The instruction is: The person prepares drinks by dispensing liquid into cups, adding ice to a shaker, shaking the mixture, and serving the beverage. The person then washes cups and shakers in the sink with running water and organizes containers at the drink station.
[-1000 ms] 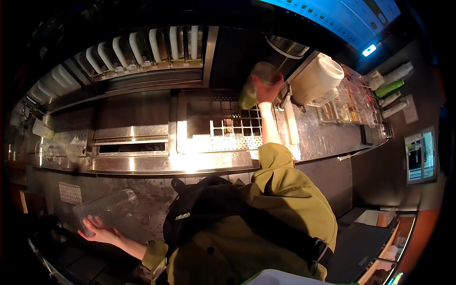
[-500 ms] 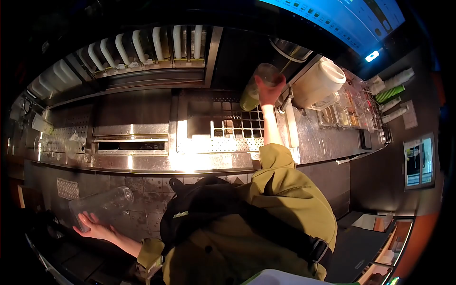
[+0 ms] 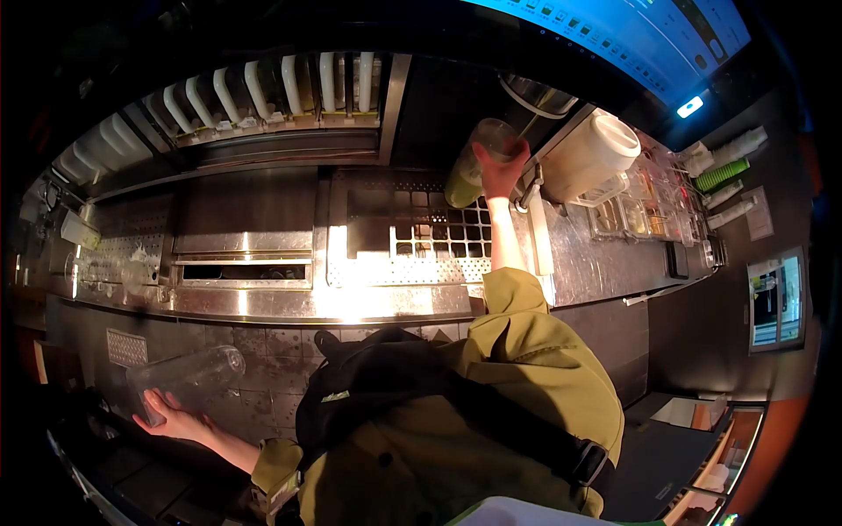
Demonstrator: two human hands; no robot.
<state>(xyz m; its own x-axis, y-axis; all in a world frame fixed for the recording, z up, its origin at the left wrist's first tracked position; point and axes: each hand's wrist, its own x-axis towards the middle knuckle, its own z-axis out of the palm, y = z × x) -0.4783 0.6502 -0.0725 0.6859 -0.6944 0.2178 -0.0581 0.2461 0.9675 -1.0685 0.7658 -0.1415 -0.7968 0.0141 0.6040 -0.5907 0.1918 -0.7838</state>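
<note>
My right hand (image 3: 503,168) is wrapped round a clear tall cup (image 3: 463,182) with something green in its lower part. The cup is tilted over the back of the metal grate (image 3: 438,238), beside a small tap (image 3: 530,188). Low on the left, my left hand (image 3: 171,417) is closed round the near end of a large clear container (image 3: 202,372). That container lies nearly sideways in the air above the tiled floor, and no contents show in it.
A steel counter (image 3: 395,302) runs across the middle. White-handled containers (image 3: 256,90) stand in a row at the back left. Right of the tap are a big white jug (image 3: 588,162), ingredient tubs (image 3: 640,215) and stacked cups (image 3: 724,174). A lit screen (image 3: 631,44) hangs above.
The camera view shifts very slightly. Both hands keep their holds in nearly the same places.
</note>
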